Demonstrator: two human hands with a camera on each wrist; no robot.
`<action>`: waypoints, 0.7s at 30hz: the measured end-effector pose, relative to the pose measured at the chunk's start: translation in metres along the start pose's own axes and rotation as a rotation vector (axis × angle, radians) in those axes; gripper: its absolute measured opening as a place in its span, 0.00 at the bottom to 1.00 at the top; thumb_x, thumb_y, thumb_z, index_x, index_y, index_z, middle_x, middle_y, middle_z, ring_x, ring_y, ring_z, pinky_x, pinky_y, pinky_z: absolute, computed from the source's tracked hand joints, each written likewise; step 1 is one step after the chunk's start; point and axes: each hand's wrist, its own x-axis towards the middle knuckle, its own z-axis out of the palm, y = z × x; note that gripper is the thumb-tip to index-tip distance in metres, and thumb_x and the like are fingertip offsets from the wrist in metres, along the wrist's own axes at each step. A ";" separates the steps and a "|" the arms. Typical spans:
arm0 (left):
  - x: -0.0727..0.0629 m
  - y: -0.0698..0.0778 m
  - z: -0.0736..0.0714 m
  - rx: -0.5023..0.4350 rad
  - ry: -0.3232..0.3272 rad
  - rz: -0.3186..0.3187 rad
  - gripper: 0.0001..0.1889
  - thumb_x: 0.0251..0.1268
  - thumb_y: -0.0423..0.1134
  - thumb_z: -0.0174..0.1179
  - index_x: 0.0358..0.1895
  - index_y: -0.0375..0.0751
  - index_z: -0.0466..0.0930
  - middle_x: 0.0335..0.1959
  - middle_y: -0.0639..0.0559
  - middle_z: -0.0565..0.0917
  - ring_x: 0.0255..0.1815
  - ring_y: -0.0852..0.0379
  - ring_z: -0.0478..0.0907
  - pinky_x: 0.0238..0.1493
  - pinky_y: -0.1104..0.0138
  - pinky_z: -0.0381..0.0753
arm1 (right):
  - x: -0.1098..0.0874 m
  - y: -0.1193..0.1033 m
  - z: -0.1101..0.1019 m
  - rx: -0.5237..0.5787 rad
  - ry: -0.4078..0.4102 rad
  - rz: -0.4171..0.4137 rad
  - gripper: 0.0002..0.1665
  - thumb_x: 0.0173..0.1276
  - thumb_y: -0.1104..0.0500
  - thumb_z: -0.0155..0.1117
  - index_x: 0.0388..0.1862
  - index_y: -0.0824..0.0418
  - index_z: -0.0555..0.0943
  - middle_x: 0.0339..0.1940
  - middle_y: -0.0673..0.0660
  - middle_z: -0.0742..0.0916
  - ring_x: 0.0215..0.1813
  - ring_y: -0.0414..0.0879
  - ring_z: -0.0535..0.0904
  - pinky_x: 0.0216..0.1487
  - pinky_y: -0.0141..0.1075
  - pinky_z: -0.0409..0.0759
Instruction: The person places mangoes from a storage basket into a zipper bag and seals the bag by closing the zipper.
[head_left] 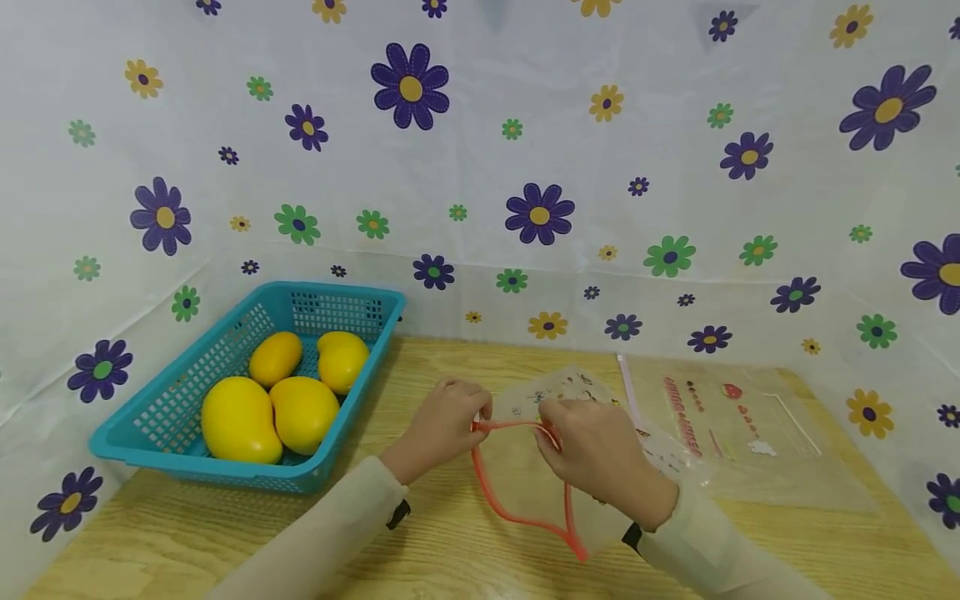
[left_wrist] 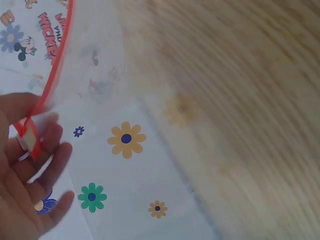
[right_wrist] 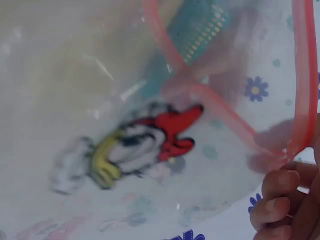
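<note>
A clear zip bag (head_left: 517, 479) with red edging and cartoon prints is held between both hands, its mouth spread apart towards me. My left hand (head_left: 447, 425) pinches the red edge at the mouth's left corner; the left wrist view shows thumb and fingers (left_wrist: 52, 145) on that red strip (left_wrist: 52, 75). My right hand (head_left: 603, 454) grips the edge on the other side. In the right wrist view, its curled fingers (right_wrist: 277, 205) hold the red rim (right_wrist: 304, 75), and a cartoon duck print (right_wrist: 145, 142) shows on the film.
A teal basket (head_left: 360, 425) holding several yellow mangoes (head_left: 238, 421) stands at the left. Another clear printed bag (head_left: 810, 450) with a pale pink strip lies flat at the right on the wooden table (head_left: 420, 550). A flowered white sheet (head_left: 465, 150) hangs behind.
</note>
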 end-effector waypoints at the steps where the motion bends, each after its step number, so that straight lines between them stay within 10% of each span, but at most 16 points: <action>1: 0.000 -0.001 0.001 -0.009 -0.004 0.043 0.11 0.46 0.38 0.71 0.25 0.50 0.74 0.25 0.59 0.79 0.31 0.60 0.75 0.54 0.58 0.73 | 0.001 0.001 -0.001 -0.016 -0.024 -0.017 0.15 0.51 0.57 0.70 0.17 0.53 0.71 0.09 0.44 0.67 0.13 0.35 0.58 0.15 0.25 0.49; 12: 0.008 -0.017 0.012 -0.039 -0.015 0.252 0.09 0.54 0.38 0.67 0.37 0.50 0.78 0.35 0.59 0.83 0.39 0.60 0.77 0.53 0.61 0.74 | 0.006 0.000 -0.007 0.093 -0.221 -0.057 0.14 0.53 0.60 0.66 0.13 0.51 0.73 0.12 0.43 0.68 0.15 0.33 0.57 0.17 0.25 0.53; 21: 0.024 -0.025 0.014 -0.004 -0.086 0.266 0.13 0.55 0.40 0.67 0.43 0.48 0.78 0.41 0.56 0.84 0.44 0.57 0.78 0.57 0.59 0.73 | 0.009 -0.008 0.004 -0.005 -0.123 -0.068 0.13 0.50 0.61 0.64 0.15 0.54 0.69 0.15 0.48 0.69 0.18 0.39 0.60 0.19 0.27 0.53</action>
